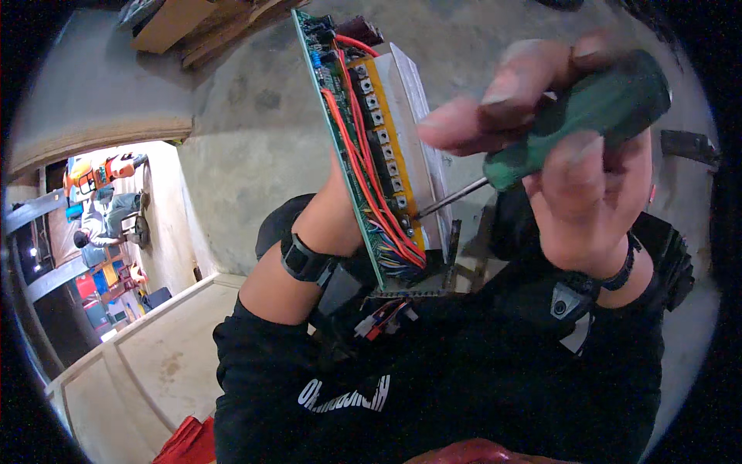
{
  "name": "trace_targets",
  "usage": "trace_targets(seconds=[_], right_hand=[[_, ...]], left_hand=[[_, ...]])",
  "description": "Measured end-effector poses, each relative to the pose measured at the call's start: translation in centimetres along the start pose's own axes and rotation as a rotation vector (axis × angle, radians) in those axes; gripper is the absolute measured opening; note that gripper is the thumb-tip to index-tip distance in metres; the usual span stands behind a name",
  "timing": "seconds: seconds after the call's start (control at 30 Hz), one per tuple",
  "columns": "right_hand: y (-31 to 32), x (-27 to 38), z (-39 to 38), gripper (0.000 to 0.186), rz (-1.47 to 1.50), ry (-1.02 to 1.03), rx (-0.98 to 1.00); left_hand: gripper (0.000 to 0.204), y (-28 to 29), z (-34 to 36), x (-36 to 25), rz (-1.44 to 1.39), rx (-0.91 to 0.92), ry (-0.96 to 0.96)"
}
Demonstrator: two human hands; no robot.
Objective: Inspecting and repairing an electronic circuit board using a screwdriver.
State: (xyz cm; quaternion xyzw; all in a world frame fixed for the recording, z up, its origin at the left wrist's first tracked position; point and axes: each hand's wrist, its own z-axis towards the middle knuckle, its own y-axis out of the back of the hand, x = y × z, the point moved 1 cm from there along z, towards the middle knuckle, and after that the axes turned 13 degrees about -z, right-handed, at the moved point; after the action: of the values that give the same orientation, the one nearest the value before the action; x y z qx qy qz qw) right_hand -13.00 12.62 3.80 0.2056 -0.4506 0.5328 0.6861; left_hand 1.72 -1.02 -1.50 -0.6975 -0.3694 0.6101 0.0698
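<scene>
A green circuit board (340,143) stands on edge in front of my chest, joined to a pale metal heat sink (406,100). Between them runs a row of small black transistors (383,138) on a yellow strip. Red wires (349,127) run along the board, and thin multicoloured wires (398,255) bunch at its near end. My left hand (340,203) holds the board from behind; its fingers are hidden. My right hand (576,182) is closed round the green handle of a screwdriver (599,104), whose tip touches a screw at the near end of the row.
Loose leads with white and red connectors (379,325) hang below the board. A wooden-framed panel (131,379) lies at lower left, beside a red cloth (185,441). Through an opening at left, another person (108,220) sits among colourful goods. Cardboard (174,23) lies at upper left.
</scene>
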Motion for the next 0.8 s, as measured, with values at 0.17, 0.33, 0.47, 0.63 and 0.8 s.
trace_targets(seconds=[0.17, 0.33, 0.47, 0.63, 0.8], right_hand=[[-0.6, -0.7, 0.3, 0.057, 0.051, 0.041, 0.083], [-1.5, -0.9, 0.0, 0.054, 0.149, -0.054, 0.024], [-1.6, -0.7, 0.0, 0.051, 0.143, -0.06, -0.022], [-0.9, -0.8, -0.1, 0.047, 0.08, -0.002, -0.001], [-0.9, -0.5, 0.0, 0.046, 0.018, -0.061, -0.014]], left_hand=[[0.053, 0.9, -0.6, 0.2, 0.073, 0.118, 0.038], [0.049, 1.3, -0.7, 0.5, 0.104, 0.162, 0.063], [0.047, 1.2, -0.3, 0.4, 0.108, 0.194, 0.073], [0.044, 0.9, 0.0, 0.3, 0.119, 0.212, 0.074], [0.042, 1.2, -1.2, 0.0, 0.145, 0.199, 0.09]])
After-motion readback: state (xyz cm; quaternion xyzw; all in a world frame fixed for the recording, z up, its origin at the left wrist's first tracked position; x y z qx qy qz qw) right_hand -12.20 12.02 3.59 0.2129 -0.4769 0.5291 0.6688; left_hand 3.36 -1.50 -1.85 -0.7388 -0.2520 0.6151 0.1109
